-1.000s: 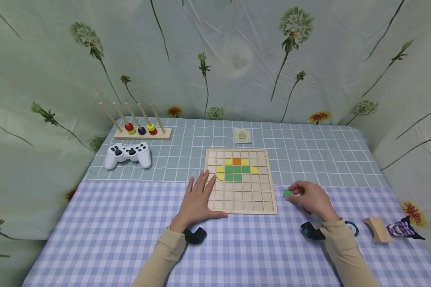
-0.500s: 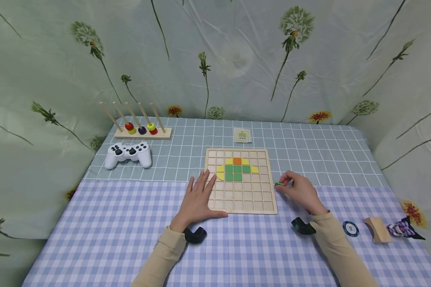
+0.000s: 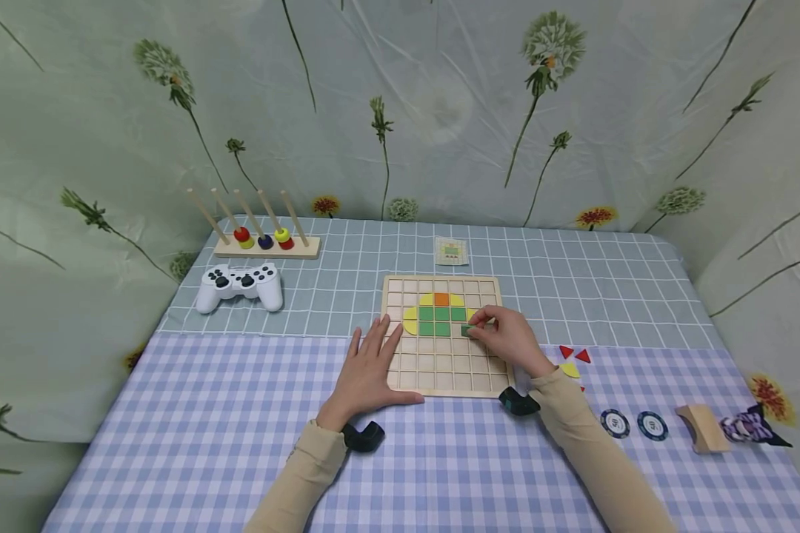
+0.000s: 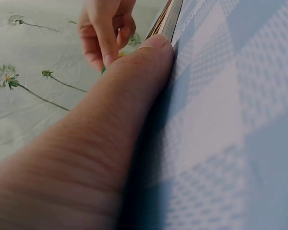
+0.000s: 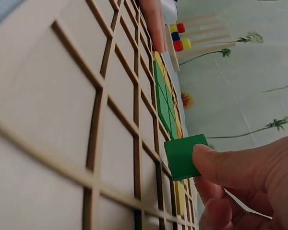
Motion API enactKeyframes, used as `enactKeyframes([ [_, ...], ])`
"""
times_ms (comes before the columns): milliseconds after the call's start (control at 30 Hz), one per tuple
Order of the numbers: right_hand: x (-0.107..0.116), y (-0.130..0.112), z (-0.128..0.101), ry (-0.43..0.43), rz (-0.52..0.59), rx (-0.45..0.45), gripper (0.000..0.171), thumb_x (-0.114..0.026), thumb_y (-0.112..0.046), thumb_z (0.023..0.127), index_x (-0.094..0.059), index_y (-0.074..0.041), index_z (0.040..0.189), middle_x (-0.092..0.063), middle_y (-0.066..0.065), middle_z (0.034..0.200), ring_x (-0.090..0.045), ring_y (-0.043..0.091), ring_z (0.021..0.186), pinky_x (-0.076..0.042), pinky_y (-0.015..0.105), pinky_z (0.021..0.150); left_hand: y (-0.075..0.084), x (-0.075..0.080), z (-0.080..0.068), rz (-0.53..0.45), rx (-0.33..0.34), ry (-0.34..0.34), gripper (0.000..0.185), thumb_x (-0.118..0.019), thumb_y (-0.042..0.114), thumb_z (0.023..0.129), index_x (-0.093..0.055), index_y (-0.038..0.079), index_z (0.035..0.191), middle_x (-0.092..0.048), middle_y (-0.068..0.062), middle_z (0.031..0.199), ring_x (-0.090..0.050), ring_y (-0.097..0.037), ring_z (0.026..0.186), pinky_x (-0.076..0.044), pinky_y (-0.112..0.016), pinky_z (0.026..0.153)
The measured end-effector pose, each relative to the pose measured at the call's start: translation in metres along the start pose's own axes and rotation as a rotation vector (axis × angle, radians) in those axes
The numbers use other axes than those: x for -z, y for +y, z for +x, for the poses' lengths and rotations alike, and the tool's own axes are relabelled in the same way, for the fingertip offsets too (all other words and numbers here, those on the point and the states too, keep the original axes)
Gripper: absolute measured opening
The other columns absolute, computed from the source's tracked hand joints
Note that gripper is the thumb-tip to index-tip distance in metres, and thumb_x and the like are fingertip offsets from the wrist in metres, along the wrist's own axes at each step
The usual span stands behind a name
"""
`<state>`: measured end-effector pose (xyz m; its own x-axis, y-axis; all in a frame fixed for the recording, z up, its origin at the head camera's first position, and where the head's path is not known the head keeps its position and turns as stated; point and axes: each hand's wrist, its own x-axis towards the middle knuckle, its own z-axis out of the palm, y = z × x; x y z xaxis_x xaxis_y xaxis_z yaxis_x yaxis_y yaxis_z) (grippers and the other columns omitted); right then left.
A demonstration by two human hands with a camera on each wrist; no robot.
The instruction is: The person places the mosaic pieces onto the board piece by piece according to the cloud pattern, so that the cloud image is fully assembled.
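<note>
A square wooden grid board (image 3: 452, 374) lies mid-table, with green, yellow and orange tiles set together in its upper cells. My right hand (image 3: 509, 339) pinches a green square tile (image 5: 183, 155) between thumb and fingers, just over the board beside the placed green tiles (image 3: 434, 321). In the right wrist view the tile is tilted above the grid. My left hand (image 3: 367, 372) lies spread on the board's left side, fingers straight, thumb (image 4: 153, 50) along the near edge.
Red triangles (image 3: 583, 356) and a yellow piece (image 3: 570, 369) lie right of the board, partly behind the right sleeve. Further right are two poker chips (image 3: 652, 426), a wooden arch block (image 3: 704, 428) and a purple figure. A pattern card (image 3: 451, 251), game controller (image 3: 238, 287) and peg stand (image 3: 267, 248) sit behind.
My right hand has carried the green tile leftward from the table right of the board to over the grid, uncovering red and yellow pieces and a second chip. My left hand has stayed put.
</note>
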<state>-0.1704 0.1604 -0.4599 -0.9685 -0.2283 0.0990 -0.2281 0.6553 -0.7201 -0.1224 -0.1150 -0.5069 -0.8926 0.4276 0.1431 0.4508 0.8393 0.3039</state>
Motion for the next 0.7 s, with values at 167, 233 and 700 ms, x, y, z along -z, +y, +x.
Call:
enactKeyframes([
  [167,-0.0060,-0.0039,0.0061,-0.022,-0.007,-0.022,0.009,-0.073,-0.012,0.084,-0.072,-0.006,0.090,-0.066,0.001,0.081,-0.046,0.014,0.057,-0.038,0.029,0.052,0.0006,0.0002,-0.0003,-0.008,-0.007,0.010,0.120,-0.056,0.084,0.063,-0.021,0.011,0.152,-0.011,-0.013,0.157,-0.005,-0.025,0.143,0.002,-0.047,0.113],
  [233,-0.0071,-0.0048,0.0076,-0.021,-0.026,-0.029,0.009,-0.073,-0.013,0.084,-0.073,-0.007,0.090,-0.068,0.003,0.084,-0.049,0.014,0.059,-0.040,0.030,0.054,0.0006,0.0004,-0.0005,-0.005,-0.008,0.009,0.120,-0.057,0.084,0.063,-0.021,0.011,0.152,-0.012,-0.013,0.157,-0.005,-0.026,0.143,0.001,-0.047,0.113],
  [700,-0.0112,-0.0046,0.0099,0.003,-0.142,0.005,0.005,-0.074,-0.013,0.082,-0.075,-0.009,0.082,-0.067,0.002,0.085,-0.056,0.018,0.072,-0.045,0.035,0.062,0.0007,0.0017,0.0002,0.012,0.012,-0.021,0.120,-0.059,0.082,0.063,-0.020,0.012,0.153,-0.011,-0.012,0.157,-0.004,-0.024,0.143,0.001,-0.047,0.113],
])
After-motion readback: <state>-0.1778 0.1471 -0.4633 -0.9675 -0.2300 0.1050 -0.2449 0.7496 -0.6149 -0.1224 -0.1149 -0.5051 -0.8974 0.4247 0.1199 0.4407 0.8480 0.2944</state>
